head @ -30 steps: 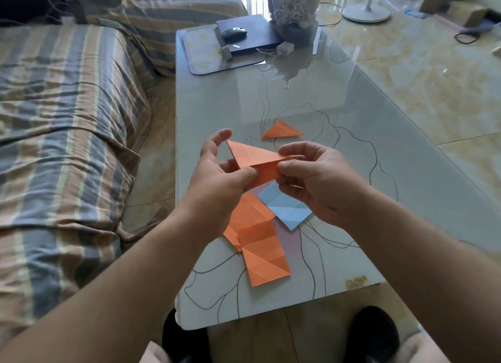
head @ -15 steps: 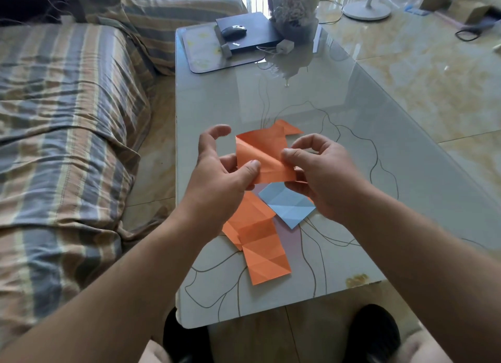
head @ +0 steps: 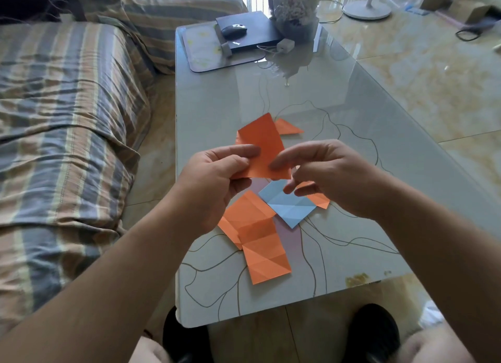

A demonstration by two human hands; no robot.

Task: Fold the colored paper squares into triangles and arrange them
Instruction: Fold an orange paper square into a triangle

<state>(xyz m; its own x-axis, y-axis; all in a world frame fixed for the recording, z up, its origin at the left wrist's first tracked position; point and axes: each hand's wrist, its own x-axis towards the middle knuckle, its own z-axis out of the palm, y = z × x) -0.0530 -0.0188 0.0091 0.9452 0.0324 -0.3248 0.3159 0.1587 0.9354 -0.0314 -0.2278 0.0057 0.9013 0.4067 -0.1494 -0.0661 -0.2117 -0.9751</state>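
The orange paper square (head: 261,148) is held up in the air above the worktop (head: 217,102), just over the loose heap of sheets, and everything else is placed here from it. It looks feather-light and thin, limp if held by one corner yet stiff enough along a crease to keep its shape; it should crumple or tear sooner than slip, so the edges and corners are the places to take it, with the middle left free for the fold. The left hand (head: 214,183) has it in a pinching grip at the lower left edge, thumb on the near face. The right hand (head: 325,178) is at the lower right corner with fingers curled, its thumb tip on the paper, though whether it truly pinches the sheet I cannot tell. Directly below the square lie a creased blue sheet (head: 287,202) and several creased orange sheets (head: 254,227) overlapping one another, with a pale pinkish sheet beneath them. Just behind the square a finished orange triangle (head: 288,127) rests flat. The worktop is glossy glass and probably slick, so paper may slide when pressed. Far beyond the square sit a mouse (head: 233,30) on a dark laptop (head: 260,29); to its left, a striped sofa (head: 62,113).
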